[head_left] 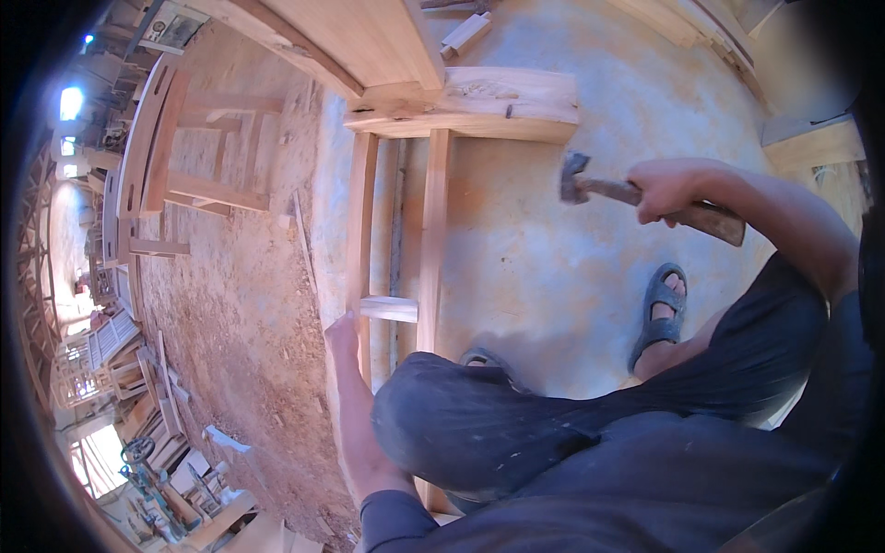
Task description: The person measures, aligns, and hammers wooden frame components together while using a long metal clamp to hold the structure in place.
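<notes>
A hammer with a dark metal head is raised in my right hand, whose fingers wrap round its wooden handle. The hammer head is apart from the woodwork, to the right of a thick wooden beam. From this beam two long wooden rails run toward me, a left rail and a right rail. A short pale crosspiece spans between them. My left hand grips the outer side of the left rail beside the crosspiece; most of its fingers are hidden.
Another wooden frame stands at the left. A wood offcut lies beyond the beam. My sandalled foot is on the stained floor at the right. Wood chips cover the ground at the left, with timber and a handwheel machine at the lower left.
</notes>
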`<move>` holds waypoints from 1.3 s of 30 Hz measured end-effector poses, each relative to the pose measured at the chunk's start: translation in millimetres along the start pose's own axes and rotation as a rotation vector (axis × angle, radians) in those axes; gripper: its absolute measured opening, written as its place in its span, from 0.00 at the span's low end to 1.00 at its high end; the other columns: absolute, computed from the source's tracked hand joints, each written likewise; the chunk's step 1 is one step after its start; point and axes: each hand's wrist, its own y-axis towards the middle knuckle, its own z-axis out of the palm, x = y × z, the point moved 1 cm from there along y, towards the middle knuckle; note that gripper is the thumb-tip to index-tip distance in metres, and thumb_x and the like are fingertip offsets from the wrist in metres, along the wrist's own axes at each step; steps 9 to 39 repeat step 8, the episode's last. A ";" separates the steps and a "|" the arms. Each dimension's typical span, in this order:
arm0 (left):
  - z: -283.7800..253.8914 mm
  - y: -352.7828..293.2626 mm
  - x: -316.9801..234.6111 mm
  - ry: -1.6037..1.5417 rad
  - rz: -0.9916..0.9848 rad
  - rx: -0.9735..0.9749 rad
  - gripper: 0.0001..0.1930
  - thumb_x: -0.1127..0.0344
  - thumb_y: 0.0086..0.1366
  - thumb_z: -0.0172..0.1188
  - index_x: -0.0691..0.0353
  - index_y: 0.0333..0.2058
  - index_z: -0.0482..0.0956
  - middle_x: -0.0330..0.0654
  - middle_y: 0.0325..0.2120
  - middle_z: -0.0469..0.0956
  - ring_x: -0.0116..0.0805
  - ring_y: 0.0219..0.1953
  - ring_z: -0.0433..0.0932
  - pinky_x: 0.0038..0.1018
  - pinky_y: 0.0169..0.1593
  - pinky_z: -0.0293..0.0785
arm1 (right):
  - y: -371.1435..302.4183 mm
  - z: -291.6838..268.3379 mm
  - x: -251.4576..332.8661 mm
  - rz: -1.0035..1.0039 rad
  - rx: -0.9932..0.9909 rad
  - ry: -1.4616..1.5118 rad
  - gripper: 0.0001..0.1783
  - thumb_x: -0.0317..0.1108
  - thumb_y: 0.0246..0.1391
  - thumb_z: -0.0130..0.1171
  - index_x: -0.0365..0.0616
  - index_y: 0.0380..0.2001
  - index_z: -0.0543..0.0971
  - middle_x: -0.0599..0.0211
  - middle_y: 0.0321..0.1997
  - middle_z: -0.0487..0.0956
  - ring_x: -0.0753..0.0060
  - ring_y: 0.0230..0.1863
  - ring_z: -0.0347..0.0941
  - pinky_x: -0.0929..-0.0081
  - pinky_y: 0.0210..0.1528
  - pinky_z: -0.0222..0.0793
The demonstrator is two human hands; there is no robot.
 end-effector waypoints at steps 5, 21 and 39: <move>0.7 -60.8 -60.6 0.184 0.292 -0.210 0.20 0.62 0.61 0.63 0.70 0.49 0.80 0.51 0.43 0.82 0.43 0.48 0.79 0.33 0.55 0.71 | 14.9 -14.2 -124.2 0.066 -0.222 0.504 0.17 0.31 0.45 0.62 0.34 0.38 0.72 0.58 0.23 0.77 0.67 0.19 0.76 0.64 0.20 0.73; -3.5 -135.1 -141.9 0.371 0.666 -0.282 0.32 0.58 0.60 0.66 0.57 0.62 0.69 0.52 0.53 0.77 0.48 0.58 0.75 0.35 0.62 0.67 | 55.0 -8.0 -213.5 -0.010 -0.506 0.504 0.21 0.30 0.47 0.60 0.37 0.45 0.71 0.57 0.26 0.77 0.65 0.19 0.76 0.64 0.19 0.73; -3.5 -135.1 -141.9 0.371 0.666 -0.282 0.32 0.58 0.60 0.66 0.57 0.62 0.69 0.52 0.53 0.77 0.48 0.58 0.75 0.35 0.62 0.67 | 55.0 -8.0 -213.5 -0.010 -0.506 0.504 0.21 0.30 0.47 0.60 0.37 0.45 0.71 0.57 0.26 0.77 0.65 0.19 0.76 0.64 0.19 0.73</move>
